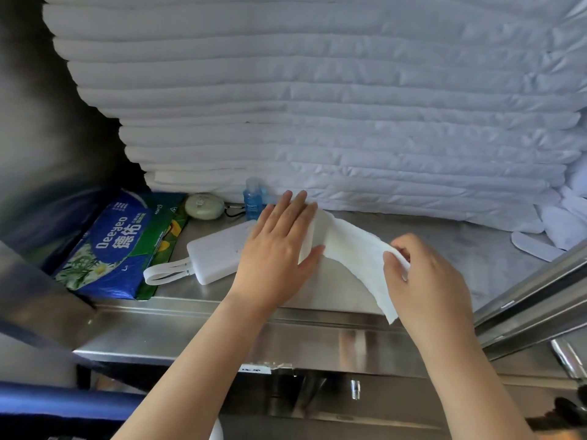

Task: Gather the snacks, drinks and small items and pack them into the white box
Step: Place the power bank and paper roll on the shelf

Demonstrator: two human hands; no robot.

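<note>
Steel shelf [222,293]: left hand [279,246] presses soft roll [317,230], right hand [428,281] pinches sheet [359,249].

Tissue pack [111,246] far L on shelf [460,249], power bank [216,255] to its R, bottle [252,200] & round case [205,206] behind bank.

A tall stack of folded white pads [317,106] walled off the back of the steel surface [460,249], just behind a white power bank [219,255]. Left of the power bank, a blue tissue pack [117,246] and a green pack [165,242] filled the corner. Behind it stood a round pale case [205,206] and a small blue bottle [253,200]. Right of it, the left hand [279,246] lay flat on a paper roll [313,235], and the right hand [425,274] pinched its loose sheet [355,252]. Farther right the surface lay bare up to white oval pads [533,246] and a slanted metal rail [524,306].
</note>
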